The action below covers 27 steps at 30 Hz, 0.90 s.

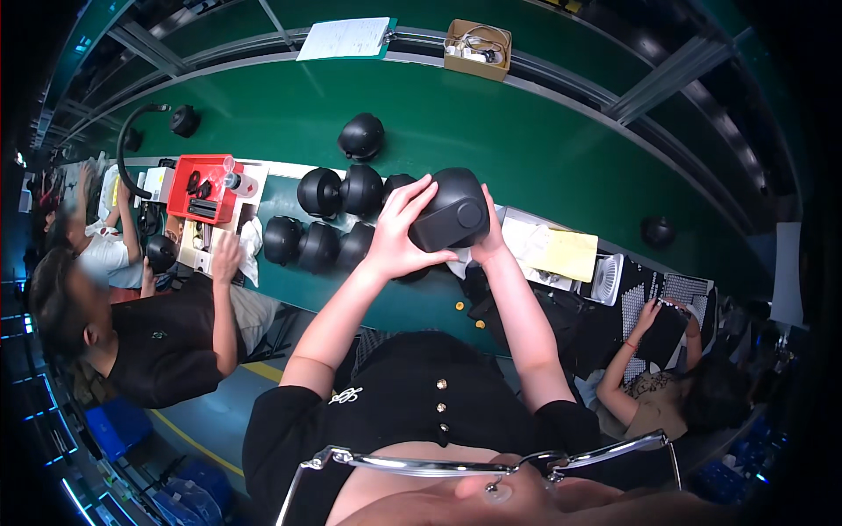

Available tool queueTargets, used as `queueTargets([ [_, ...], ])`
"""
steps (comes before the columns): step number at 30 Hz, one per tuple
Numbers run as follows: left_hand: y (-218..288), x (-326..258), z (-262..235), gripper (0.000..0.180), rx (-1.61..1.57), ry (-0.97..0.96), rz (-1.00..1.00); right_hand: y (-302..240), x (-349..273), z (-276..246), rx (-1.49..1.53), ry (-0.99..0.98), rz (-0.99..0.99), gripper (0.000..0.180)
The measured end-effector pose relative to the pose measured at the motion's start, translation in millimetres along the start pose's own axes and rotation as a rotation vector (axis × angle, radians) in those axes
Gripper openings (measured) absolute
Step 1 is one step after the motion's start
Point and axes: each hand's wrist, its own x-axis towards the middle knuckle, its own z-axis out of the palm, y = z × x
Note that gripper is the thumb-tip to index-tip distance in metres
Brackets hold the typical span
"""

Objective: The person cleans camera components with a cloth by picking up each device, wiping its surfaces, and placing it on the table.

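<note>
Head view: holding a black rounded housing (452, 210) above a green workbench (544, 131), near rows of similar black housings (318, 193). Farther out, flanked by a red tray (210, 163) at left, a cardboard box (474, 67) along the back edge, and co-workers (167, 342) on both sides. Clasped between left hand (396, 235), thumb and fingers spread wide, and right hand (489, 235), wrapped around the right side.

- A long green belt (544, 131) stretched across the workshop, carrying well-spaced black rounded units: one near the middle (361, 136), another toward the far left (184, 121), a third at the right (658, 231).
- On the green worktop (368, 302) alongside, more black units (318, 246) stood clustered in two rows, some partly hidden.
- Two small yellow discs (459, 306) lay near the worktop's front edge.
- A clipboard (345, 39) and an open carton (476, 66) rested along the metal ledge (419, 60) beyond.
</note>
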Motion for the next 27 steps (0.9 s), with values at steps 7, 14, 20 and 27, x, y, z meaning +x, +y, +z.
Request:
queueTargets([
  [7, -7, -3, -11, 0.1, -0.117, -0.018, -0.008, -11, -14, 12, -0.153, 0.111, 0.063, 0.071],
  [14, -1, 0, -17, 0.123, 0.113, -0.133, -0.015, -24, -37, 34, -0.316, 0.159, -0.135, 0.075],
  [20, -13, -13, 3, 0.13, -0.128, -0.028, -0.123, -34, -43, 46, -0.471, 0.238, -0.366, 0.055],
  [27, -39, -5, 7, 0.118, 0.019, -0.07, -0.059, -34, -48, 81, -1.666, -0.041, -1.255, 0.022],
])
